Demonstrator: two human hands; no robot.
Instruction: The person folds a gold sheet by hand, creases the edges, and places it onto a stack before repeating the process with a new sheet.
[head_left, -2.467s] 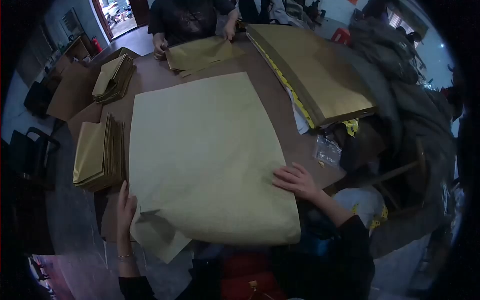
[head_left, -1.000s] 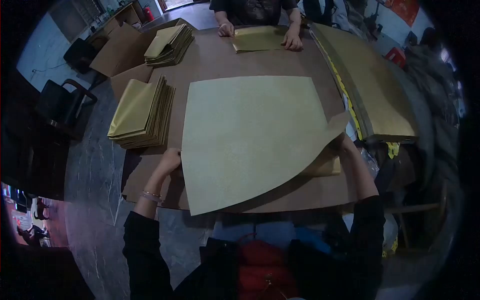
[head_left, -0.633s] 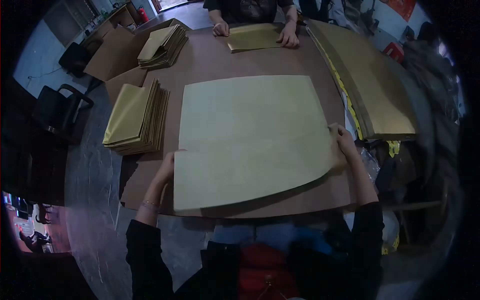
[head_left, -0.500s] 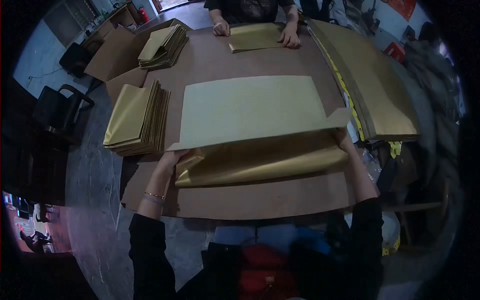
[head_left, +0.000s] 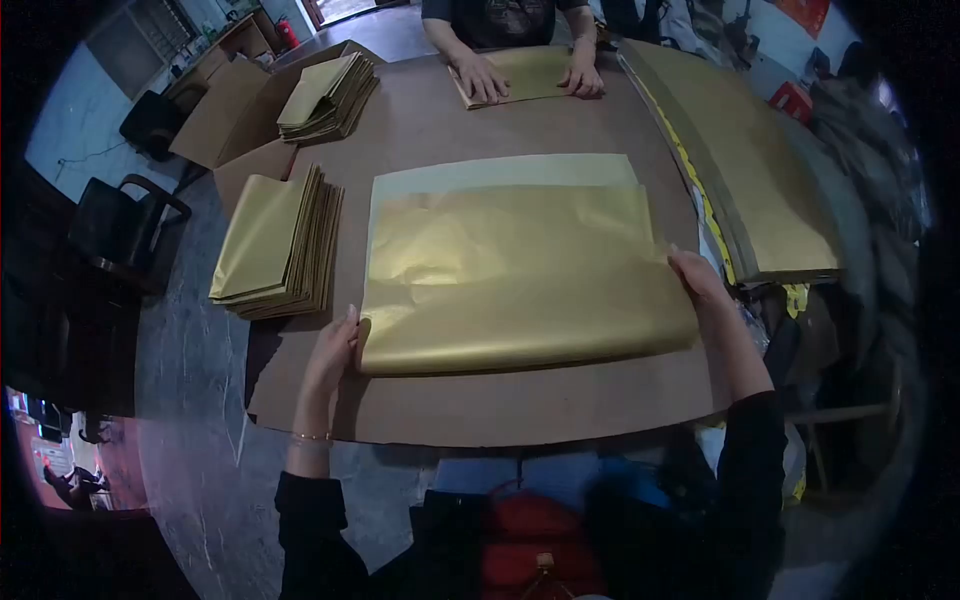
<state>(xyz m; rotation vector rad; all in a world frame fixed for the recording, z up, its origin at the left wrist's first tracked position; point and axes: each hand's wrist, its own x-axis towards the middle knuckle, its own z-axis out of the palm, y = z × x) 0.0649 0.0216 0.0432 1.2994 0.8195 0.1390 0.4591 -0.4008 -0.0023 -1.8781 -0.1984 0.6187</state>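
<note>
A large gold sheet (head_left: 520,270) lies folded on the brown cardboard table top, its curved fold toward me. Beyond its far edge shows a strip of the pale inner side (head_left: 500,172). My left hand (head_left: 335,350) holds the sheet's near left corner between thumb and fingers. At the right edge my right hand (head_left: 700,280) grips the sheet, with its fingers partly hidden. To the left stands a thick stack of folded gold sheets (head_left: 270,240).
Across the table a person's hands (head_left: 525,80) press on a folded gold sheet (head_left: 535,72). Another folded stack (head_left: 325,95) is at the back left by an open cardboard box (head_left: 235,110). A long pile of flat gold sheets (head_left: 740,160) runs along the right.
The raised near flap has gone over away from me, so gold now covers most of the pale side. My hands are lower at its sides. The other person's left-side hand moved inward.
</note>
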